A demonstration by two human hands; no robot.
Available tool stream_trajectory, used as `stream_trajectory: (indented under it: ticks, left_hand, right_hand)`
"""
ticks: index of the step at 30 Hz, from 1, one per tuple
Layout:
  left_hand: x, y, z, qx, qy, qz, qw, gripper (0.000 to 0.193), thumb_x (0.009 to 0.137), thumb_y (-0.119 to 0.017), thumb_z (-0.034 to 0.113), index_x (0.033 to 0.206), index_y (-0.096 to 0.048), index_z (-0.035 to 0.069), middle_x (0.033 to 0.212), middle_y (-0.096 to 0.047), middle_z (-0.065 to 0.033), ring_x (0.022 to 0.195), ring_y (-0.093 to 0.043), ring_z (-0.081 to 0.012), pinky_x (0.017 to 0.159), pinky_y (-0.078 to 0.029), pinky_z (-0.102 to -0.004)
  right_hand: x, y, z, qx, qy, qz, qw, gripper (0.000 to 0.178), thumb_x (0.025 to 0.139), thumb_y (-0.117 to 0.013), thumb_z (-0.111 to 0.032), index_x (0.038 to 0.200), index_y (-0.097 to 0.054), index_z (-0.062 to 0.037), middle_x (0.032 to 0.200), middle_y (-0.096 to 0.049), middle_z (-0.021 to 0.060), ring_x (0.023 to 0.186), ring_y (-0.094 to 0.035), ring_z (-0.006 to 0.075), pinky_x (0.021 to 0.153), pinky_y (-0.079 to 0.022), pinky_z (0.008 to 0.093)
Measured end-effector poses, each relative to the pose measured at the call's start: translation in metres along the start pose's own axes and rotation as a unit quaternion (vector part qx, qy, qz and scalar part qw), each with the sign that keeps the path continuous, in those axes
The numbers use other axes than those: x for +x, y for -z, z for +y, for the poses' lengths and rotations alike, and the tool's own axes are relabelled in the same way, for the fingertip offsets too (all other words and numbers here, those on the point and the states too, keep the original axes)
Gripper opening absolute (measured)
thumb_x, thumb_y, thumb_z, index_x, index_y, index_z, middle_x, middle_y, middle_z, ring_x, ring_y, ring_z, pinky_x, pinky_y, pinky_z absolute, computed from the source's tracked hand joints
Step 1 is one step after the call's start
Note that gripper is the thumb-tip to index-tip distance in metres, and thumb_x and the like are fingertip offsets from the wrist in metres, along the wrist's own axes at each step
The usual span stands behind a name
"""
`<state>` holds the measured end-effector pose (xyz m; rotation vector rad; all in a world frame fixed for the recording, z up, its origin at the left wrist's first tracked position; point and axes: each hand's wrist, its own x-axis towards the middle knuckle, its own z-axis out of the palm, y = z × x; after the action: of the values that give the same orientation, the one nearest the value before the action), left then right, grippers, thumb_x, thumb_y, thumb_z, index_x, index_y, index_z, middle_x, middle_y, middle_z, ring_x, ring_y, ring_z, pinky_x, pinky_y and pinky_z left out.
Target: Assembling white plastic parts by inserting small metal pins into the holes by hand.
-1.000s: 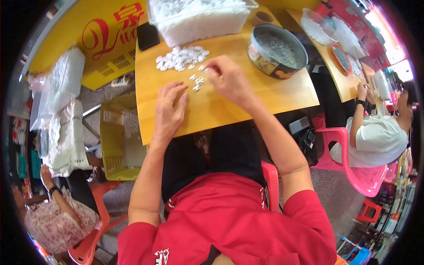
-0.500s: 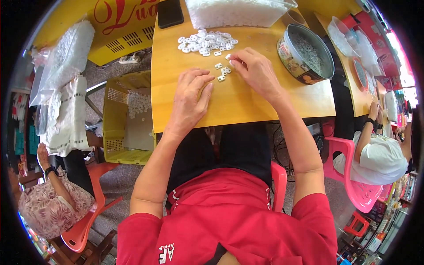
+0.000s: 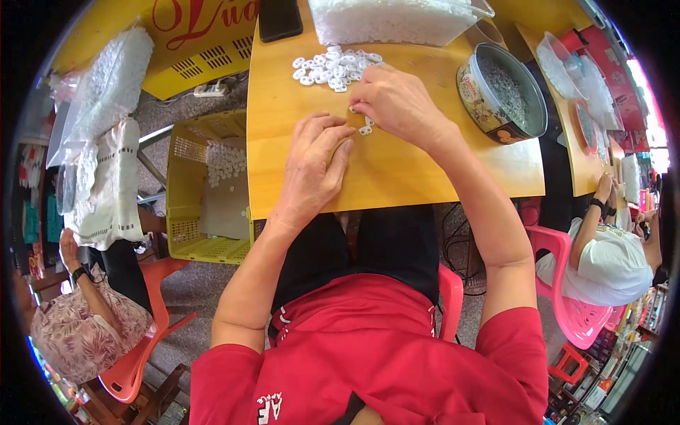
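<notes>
Small white two-holed plastic pieces lie in a pile on the wooden table. My right hand is just below and right of the pile, thumb and fingertips pinched on a small white piece. A couple of loose white pieces lie under and beside this hand, partly hidden by it. To the left, my left hand rests at the table with its fingers loosely bent and the thumb apart, and nothing shows in its grasp.
A round tin of small grey metal bits stands at the right. Behind the pile is a clear plastic tub full of white pieces, with a dark phone beside it. A yellow crate stands left of the table. People sit on both sides.
My right hand has moved left, closer to the left hand, and covers part of the pile's edge. Fewer loose pieces show between the hands. The left hand has barely moved.
</notes>
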<state>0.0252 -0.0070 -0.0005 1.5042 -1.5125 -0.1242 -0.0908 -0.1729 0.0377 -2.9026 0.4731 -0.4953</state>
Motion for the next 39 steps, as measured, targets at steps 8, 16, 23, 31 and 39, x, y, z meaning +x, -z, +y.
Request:
stream_trajectory:
  ticks: [8,16,23,31,39]
  left_hand:
    - [-0.001,-0.001,-0.003,0.003,-0.009,0.007,1.000,0.018,0.085,-0.066,0.001,0.103,-0.066,0.001,0.110,-0.063,-0.0154,0.111,-0.055,-0.0360,0.094,-0.046,-0.0422]
    - [-0.001,0.009,0.008,-0.072,0.039,0.079,0.993,0.026,0.087,-0.061,-0.005,0.112,-0.066,0.002,0.110,-0.064,-0.0155,0.102,-0.062,-0.0327,0.088,-0.049,-0.0357]
    - [-0.001,0.003,0.038,-0.301,0.097,0.040,0.948,0.023,0.091,-0.062,-0.005,0.113,-0.065,0.001,0.109,-0.061,-0.0095,0.101,-0.062,-0.0178,0.089,-0.050,-0.0292]
    - [-0.012,0.003,0.050,-0.414,0.091,-0.028,0.905,0.018,0.093,-0.061,-0.004,0.110,-0.064,0.000,0.109,-0.058,-0.0069,0.100,-0.060,-0.0134,0.088,-0.048,-0.0257]
    - [-0.017,0.001,0.056,-0.499,0.159,-0.033,0.851,0.007,0.095,-0.064,0.003,0.101,-0.062,-0.001,0.099,-0.058,-0.0023,0.090,-0.057,-0.0090,0.079,-0.045,-0.0221]
  right_hand:
    - [0.015,-0.002,0.000,-0.039,0.041,-0.065,0.996,0.009,0.082,-0.063,-0.015,0.082,-0.062,-0.0052,0.089,-0.062,0.0104,0.089,-0.061,0.0320,0.075,-0.050,0.0424]
    - [-0.016,0.009,-0.027,0.280,-0.050,-0.007,0.959,0.013,0.088,-0.066,-0.016,0.094,-0.065,-0.0044,0.083,-0.067,0.0077,0.075,-0.064,0.0211,0.068,-0.050,0.0328]
    - [-0.062,0.035,-0.038,0.675,-0.234,-0.038,0.698,0.019,0.090,-0.071,-0.018,0.103,-0.066,-0.0044,0.086,-0.066,0.0009,0.072,-0.058,0.0066,0.064,-0.046,0.0223]
    - [-0.089,0.046,-0.049,0.799,-0.255,-0.062,0.541,0.019,0.090,-0.073,-0.018,0.101,-0.060,-0.0100,0.087,-0.065,0.0016,0.068,-0.057,0.0064,0.061,-0.047,0.0223]
    - [-0.100,0.055,-0.062,0.763,-0.276,-0.048,0.583,0.020,0.092,-0.070,-0.023,0.102,-0.062,-0.0063,0.087,-0.066,0.0016,0.069,-0.057,0.0060,0.061,-0.047,0.0225]
